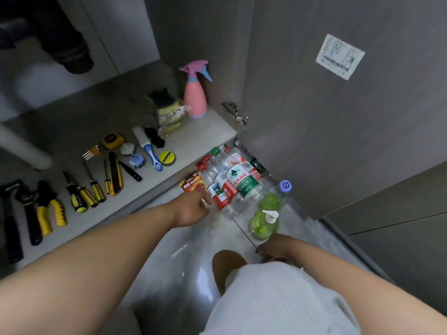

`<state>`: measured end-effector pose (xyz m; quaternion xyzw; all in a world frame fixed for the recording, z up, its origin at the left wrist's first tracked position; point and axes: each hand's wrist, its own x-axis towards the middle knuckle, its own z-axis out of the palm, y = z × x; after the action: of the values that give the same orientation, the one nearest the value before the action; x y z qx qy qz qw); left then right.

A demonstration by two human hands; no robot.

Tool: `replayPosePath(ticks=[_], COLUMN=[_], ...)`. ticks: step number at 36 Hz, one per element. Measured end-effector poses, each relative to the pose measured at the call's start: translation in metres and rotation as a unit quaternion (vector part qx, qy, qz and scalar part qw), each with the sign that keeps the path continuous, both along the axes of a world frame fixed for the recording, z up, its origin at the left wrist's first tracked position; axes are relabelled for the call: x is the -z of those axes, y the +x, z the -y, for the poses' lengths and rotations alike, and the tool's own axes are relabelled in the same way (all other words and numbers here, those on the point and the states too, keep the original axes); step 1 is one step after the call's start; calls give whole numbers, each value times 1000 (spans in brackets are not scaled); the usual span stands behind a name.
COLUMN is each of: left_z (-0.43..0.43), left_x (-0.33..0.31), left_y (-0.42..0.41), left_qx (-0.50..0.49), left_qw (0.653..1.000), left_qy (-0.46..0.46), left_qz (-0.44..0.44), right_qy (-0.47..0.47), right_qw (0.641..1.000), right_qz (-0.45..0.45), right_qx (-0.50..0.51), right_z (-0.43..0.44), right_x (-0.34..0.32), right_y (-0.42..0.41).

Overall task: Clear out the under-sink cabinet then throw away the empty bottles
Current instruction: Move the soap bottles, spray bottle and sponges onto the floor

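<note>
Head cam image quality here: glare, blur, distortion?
Head view: wide-angle stretch toward the corners; glare streaks on the glossy floor; cabinet top left in deep shadow; left hand slightly blurred; bottles sharp, labels readable.

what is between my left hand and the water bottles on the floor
Nothing visible. The left hand has its fingertips right at the red-labelled water bottle in the pile on the floor; contact is unclear. The orange pack lies beside the hand, toward the cabinet, off that line.
</note>
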<state>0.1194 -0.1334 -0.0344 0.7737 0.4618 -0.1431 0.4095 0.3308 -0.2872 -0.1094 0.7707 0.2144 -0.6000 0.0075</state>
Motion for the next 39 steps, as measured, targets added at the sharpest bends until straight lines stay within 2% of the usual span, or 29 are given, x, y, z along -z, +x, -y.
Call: replayPosePath(ticks=[4, 7, 11, 16, 19, 25, 26, 31, 33, 36, 39], left_z=[-21, -37, -63, -96, -116, -149, -154, -167, -169, -170, -170], left_x=[-25, -39, -40, -20, -2, 31, 35, 40, 37, 29, 20], left_y=[-20, -35, -51, -67, -74, -77, -77, -71, -66, -59, -50], left_qx=[15, -6, -56, -58, -88, -219, -240, -307, -308, -303, -310], left_qw=[998, 995, 992, 983, 976, 933, 923, 890, 887, 886, 879], left_qy=[62, 94, 110, 173, 195, 233, 240, 238, 223, 214, 197], left_qz=[-4, -8, 18, 27, 51, 166, 180, 240, 263, 277, 304], right_qy=[55, 128, 230, 322, 382, 511, 510, 423, 406, 396, 434], right_qw=[988, 977, 966, 923, 867, 751, 747, 773, 771, 755, 725], right_qz=[-140, -163, -50, 101, 219, 351, 360, 360, 395, 467, 488], right_qx=[-17, -41, -106, -183, -232, -229, -230, -306, -290, -235, -219], right_z=[-34, -76, -142, -227, -280, -383, -398, -443, -440, -423, -404], right_x=[-34, -64, -88, -98, -105, -128, -131, -138, -137, -136, -144], right_y=[-11, -23, -40, -46, -41, -29, -25, -18, -20, -22, -25])
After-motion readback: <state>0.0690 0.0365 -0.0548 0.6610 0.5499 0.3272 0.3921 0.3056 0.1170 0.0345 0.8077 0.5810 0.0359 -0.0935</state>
